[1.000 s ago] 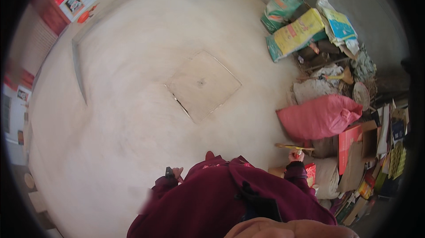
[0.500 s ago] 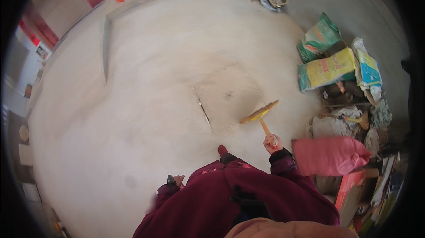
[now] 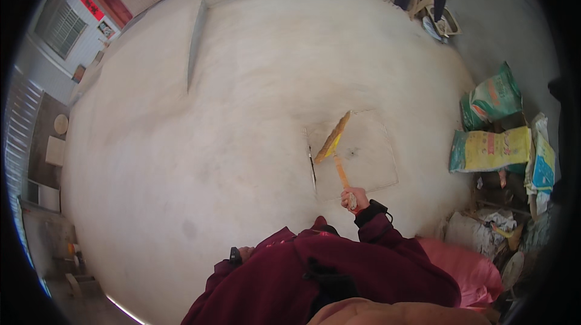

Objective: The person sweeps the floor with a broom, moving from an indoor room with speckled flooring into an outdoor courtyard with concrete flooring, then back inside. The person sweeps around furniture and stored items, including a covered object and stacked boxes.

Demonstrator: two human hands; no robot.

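Right hand (image 3: pixel 357 198) shut tight round broom (image 3: pixel 334 143) handle. Broom head now lower, over square floor plate (image 3: pixel 369 155); was raised before. Left hand (image 3: pixel 242 254) by hip, mostly hidden, can't tell grip. Sacks (image 3: pixel 490 149) well apart, right.

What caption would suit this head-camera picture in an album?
Right hand grips a yellow hand broom over a square floor hatch on a concrete yard.
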